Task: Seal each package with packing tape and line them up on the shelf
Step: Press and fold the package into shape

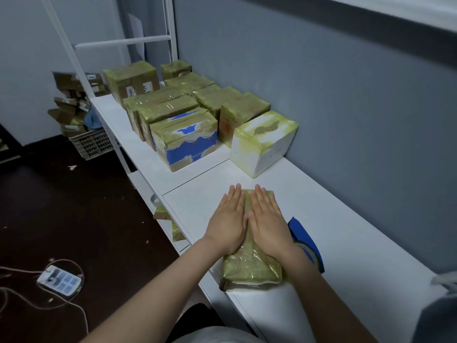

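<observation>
The left grip (228,219) and right grip (268,219) — fingers straight, holding nothing — press flat on the taped package (252,271), which lies on the white shelf (346,256) beside a blue tape roll (306,243).

The location is a small parcel packing and storage room. Indicators: a long white shelf (333,256) set against a plain grey-blue wall (321,95) carries two rows of tape-wrapped packages (173,112), a blue tape dispenser (303,233) lies on the same surface, and a plastic crate (91,144) in the far corner is heaped with loose cardboard boxes (69,102). A power strip (59,280) with trailing cable lies on the dark floor (74,206), which bears small scraps, probably paper or tape, though the view is too coarse to confirm.
</observation>
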